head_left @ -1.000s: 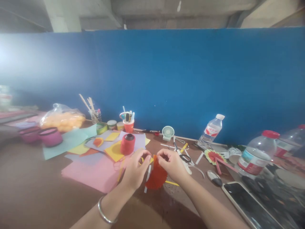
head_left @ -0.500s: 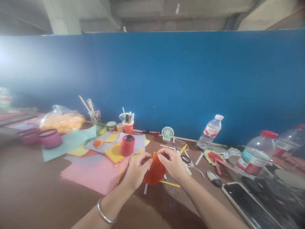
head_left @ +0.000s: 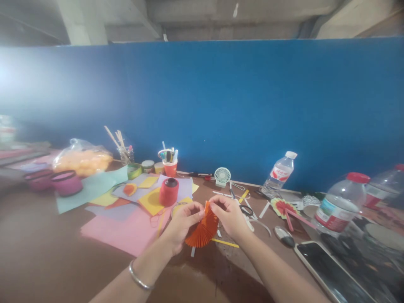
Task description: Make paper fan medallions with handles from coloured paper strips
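Note:
Between my hands is an orange pleated paper fan, its folds spread downward over the brown table. My left hand pinches its left upper side with thumb and fingers. On the other side, my right hand grips the upper right edge, close to a narrow upright orange end. A yellow paper strip and a small white strip lie just beneath the fan. Left of my hands, a red thread spool stands on coloured paper sheets.
Black-handled scissors and paper scraps lie beyond my right hand. Rightward are a spoon, a phone, a folded paper rosette and water bottles. A small fan and a cup of tools stand near the blue wall.
The orange pleated paper has spread wider, down and to the left. My left hand has shifted slightly; my right hand has barely moved.

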Tool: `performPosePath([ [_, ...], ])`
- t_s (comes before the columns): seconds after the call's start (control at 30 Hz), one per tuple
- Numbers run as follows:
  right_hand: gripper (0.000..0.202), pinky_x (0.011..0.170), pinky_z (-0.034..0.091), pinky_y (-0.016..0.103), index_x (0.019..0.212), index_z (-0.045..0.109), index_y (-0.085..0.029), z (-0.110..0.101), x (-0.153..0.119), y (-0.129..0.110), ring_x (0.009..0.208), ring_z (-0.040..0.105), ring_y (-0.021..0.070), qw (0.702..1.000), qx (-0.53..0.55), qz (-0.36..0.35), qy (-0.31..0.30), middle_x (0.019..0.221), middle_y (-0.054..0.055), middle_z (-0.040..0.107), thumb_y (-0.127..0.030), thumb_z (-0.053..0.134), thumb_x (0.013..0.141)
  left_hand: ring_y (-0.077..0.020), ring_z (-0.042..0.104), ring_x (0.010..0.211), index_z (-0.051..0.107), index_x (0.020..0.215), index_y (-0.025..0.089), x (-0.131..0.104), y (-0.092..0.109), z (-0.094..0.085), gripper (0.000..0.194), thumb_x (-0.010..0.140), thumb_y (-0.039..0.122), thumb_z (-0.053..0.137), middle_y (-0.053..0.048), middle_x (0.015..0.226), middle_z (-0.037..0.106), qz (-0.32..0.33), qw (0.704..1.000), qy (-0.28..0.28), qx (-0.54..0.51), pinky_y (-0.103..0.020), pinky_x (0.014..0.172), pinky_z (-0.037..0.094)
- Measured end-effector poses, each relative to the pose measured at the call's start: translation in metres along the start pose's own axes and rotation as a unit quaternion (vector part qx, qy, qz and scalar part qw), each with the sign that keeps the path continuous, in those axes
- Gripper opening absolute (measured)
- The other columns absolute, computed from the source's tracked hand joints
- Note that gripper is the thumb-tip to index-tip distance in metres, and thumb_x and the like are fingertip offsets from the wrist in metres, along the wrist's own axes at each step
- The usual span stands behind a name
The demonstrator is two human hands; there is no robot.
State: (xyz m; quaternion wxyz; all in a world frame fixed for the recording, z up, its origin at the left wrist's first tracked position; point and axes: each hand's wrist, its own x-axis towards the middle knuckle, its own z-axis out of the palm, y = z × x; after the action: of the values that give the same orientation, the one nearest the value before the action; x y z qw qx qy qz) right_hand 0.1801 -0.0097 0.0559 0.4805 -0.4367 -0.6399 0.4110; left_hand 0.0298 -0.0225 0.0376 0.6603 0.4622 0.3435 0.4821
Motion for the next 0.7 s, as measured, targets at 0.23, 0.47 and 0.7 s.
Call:
performPosePath([
  [0.23, 0.013, 0.054, 0.038, 0.021, 0.068, 0.058, -0.015, 0.0, 0.0, 0.001, 0.055, 0.047, 0.0103, 0.999, 0.03, -0.016, 0.0, 0.061, -0.002, 0.054, -0.025, 0.051, 0.073, -0.0113, 0.056, 0.063, 0.055, 0.072, 0.016, 0.002, -0.005, -0.003, 0.014, 0.07, 0.025, 0.065, 0.001, 0.068, 0.059, -0.015, 0.996, -0.02, -0.088, -0.022, 0.061, 0.039],
  [0.47, 0.009, 0.055, 0.038, 0.022, 0.067, 0.056, -0.016, 0.001, -0.003, -0.001, 0.058, 0.048, 0.0108, 0.999, 0.025, -0.047, -0.006, 0.063, -0.001, 0.055, -0.02, 0.05, 0.073, -0.0123, 0.056, 0.063, 0.054, 0.068, 0.016, -0.002, -0.004, -0.003, 0.009, 0.071, 0.018, 0.062, 0.0, 0.068, 0.058, -0.064, 0.978, -0.071, -0.185, -0.025, 0.063, 0.04],
  [0.7, 0.006, 0.052, 0.036, 0.02, 0.064, 0.053, -0.016, 0.003, -0.007, -0.01, 0.053, 0.045, 0.009, 0.995, 0.066, -0.053, -0.06, 0.059, -0.003, 0.051, -0.018, 0.051, 0.069, -0.012, 0.054, 0.058, 0.054, 0.061, 0.015, -0.005, 0.0, -0.002, 0.007, 0.064, 0.013, 0.06, 0.0, 0.061, 0.055, -0.093, 0.969, -0.105, -0.206, -0.025, 0.06, 0.039],
])
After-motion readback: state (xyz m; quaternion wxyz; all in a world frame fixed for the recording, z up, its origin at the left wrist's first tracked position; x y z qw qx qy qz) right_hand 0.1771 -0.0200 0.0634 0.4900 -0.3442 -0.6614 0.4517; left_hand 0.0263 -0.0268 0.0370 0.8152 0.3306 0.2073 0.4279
